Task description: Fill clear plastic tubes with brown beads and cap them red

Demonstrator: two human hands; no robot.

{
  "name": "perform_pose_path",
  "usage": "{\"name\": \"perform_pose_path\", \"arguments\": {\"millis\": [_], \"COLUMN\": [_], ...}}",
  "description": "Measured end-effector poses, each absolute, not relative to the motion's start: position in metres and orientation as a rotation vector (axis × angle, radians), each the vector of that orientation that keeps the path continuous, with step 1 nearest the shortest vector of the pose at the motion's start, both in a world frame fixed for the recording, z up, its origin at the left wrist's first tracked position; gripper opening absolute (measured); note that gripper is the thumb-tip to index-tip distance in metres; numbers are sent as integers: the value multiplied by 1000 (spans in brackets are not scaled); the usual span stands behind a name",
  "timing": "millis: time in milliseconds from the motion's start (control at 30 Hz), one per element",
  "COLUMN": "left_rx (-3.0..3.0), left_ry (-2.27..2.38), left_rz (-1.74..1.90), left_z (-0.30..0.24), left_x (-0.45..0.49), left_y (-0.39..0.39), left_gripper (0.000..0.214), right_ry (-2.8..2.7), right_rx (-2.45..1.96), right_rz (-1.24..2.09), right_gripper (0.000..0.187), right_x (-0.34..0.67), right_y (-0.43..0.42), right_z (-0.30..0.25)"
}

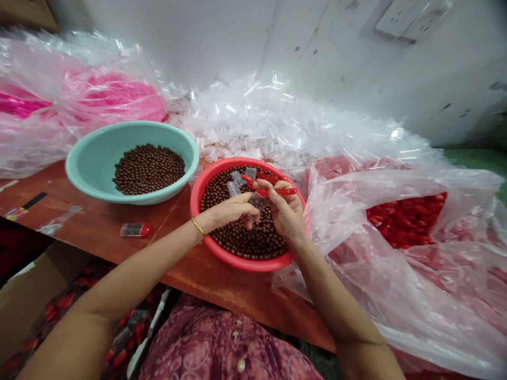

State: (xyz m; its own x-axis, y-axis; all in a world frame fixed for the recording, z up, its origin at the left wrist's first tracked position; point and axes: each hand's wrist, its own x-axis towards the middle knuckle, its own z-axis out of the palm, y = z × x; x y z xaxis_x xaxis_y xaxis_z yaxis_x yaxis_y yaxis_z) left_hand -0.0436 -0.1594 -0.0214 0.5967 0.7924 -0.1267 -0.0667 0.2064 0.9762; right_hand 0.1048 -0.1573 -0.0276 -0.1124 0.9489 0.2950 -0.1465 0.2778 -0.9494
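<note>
Over the red basin, which holds many small brown balls, my two hands meet. My left hand has its fingers closed on a small clear plastic container, whose inside looks dark. Close against it, my right hand pinches a glossy red plastic piece. More red pieces show just behind the fingers; whether they are held or lying in the basin I cannot tell. A few clear containers lie on the balls beside my left hand.
A turquoise basin with brown balls stands at left. Near the table edge lies a red-capped container. Clear containers are heaped behind. Bags of pink pieces and red pieces flank them. An open box sits below left.
</note>
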Motion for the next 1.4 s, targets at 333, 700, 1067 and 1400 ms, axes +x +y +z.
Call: {"name": "perform_pose_path", "arguments": {"millis": [333,700,1067,1400], "left_rx": [1241,1200,1092,1078], "left_ry": [700,665,595,542], "left_rz": [674,611,499,423], "left_z": [-21,-20,-20,-18], "left_x": [-45,-44,-42,-43], "left_y": [-162,-165,-163,-159], "left_gripper": [22,18,15,18], "right_ry": [-2025,-2057,-2085,-2240], "right_rx": [-846,-939,-891,-686], "right_rz": [486,171,206,-39], "right_gripper": [37,46,48,64], "right_x": [131,125,136,146], "right_y": [-167,-186,-186,-176], "right_z": [-30,-41,-41,-34]}}
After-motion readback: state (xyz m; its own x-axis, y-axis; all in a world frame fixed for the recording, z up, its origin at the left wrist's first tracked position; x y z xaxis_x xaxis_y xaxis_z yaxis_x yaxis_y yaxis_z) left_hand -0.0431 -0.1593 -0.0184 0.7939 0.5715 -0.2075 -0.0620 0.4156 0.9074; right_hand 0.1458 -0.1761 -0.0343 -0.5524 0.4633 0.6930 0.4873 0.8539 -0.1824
